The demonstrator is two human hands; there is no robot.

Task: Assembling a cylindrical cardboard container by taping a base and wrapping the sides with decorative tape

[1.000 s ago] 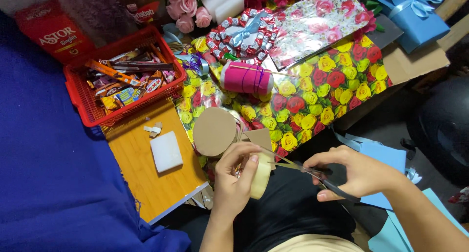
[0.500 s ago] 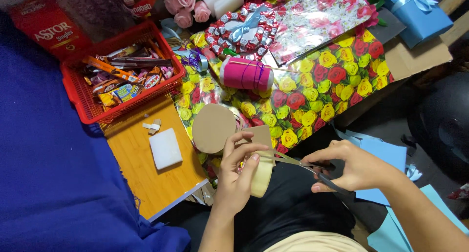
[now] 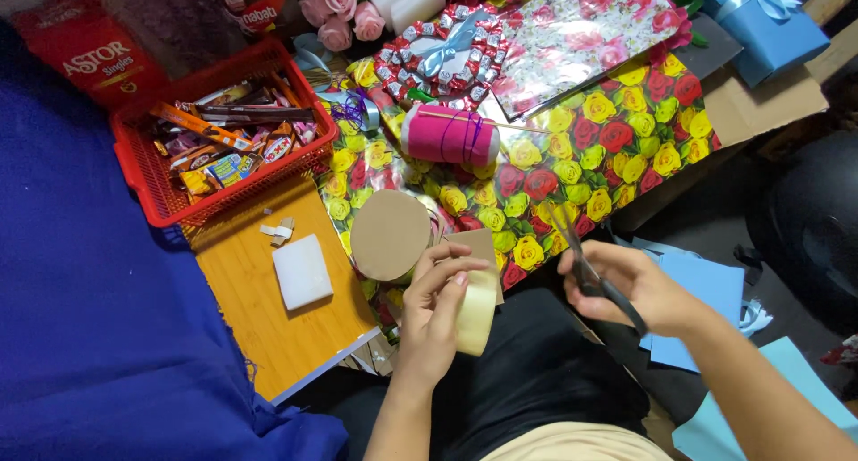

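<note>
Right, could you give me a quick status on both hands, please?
Left hand grips tape roll. Right hand holds scissors, blades clear of tape. Nothing between them.

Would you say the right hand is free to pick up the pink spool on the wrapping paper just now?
Probably not at once: the right hand holds scissors. The way to the pink spool looks open.

One red basket (image 3: 161, 193), one pink spool (image 3: 447, 135), one tape roll (image 3: 476, 314), one scissors (image 3: 597, 273)
</note>
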